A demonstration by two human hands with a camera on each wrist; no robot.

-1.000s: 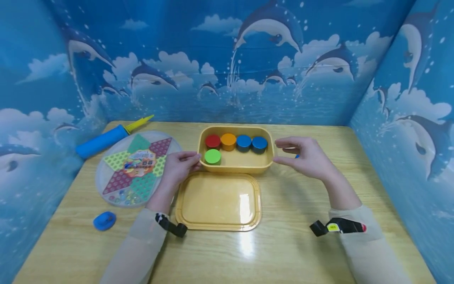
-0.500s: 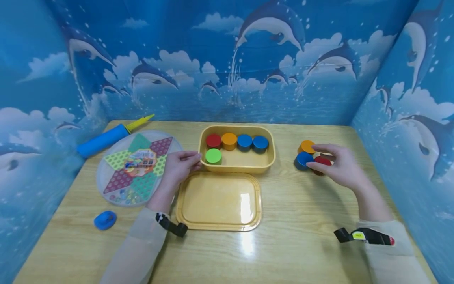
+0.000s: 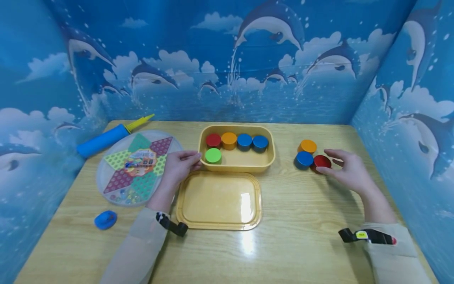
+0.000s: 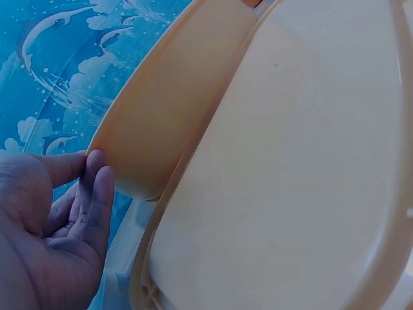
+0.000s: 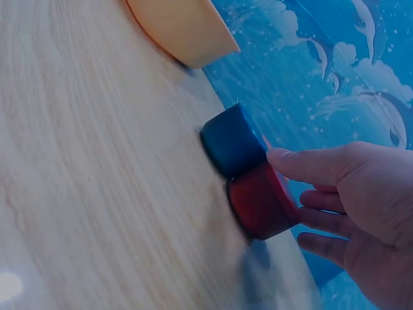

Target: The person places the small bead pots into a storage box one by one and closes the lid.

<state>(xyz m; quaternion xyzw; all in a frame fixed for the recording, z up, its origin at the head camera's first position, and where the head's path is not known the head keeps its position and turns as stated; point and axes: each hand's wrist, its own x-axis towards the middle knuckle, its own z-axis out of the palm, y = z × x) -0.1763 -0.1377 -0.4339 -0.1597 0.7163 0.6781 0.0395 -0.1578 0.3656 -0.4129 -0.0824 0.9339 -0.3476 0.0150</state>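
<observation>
My left hand [image 3: 181, 165] pinches the left end of a tan plastic box [image 3: 241, 169]; in the left wrist view, thumb and finger meet at its rim [image 4: 97, 139]. Inside stand a red round block [image 3: 213, 140], an orange one [image 3: 229, 140], two blue ones and a green one [image 3: 213, 156]. My right hand [image 3: 349, 169] is at another red round block [image 3: 322, 162] on the table, thumb by its near edge and fingers spread apart. In the right wrist view this red block [image 5: 258, 200] sits against a blue one [image 5: 232, 139]. An orange block [image 3: 307, 146] stands behind them.
A tan lid [image 3: 220, 201] lies in front of the box. To the left are a round Chinese checkers board [image 3: 117, 157] with marbles, a blue pump [image 3: 103, 140] with a yellow tip, and a small blue object [image 3: 105, 219]. Dolphin-print curtains [image 3: 227, 79] border the table.
My right hand has moved right from beside the box to the loose round blocks, then back slightly, showing more of the red one. My left hand stays at the box.
</observation>
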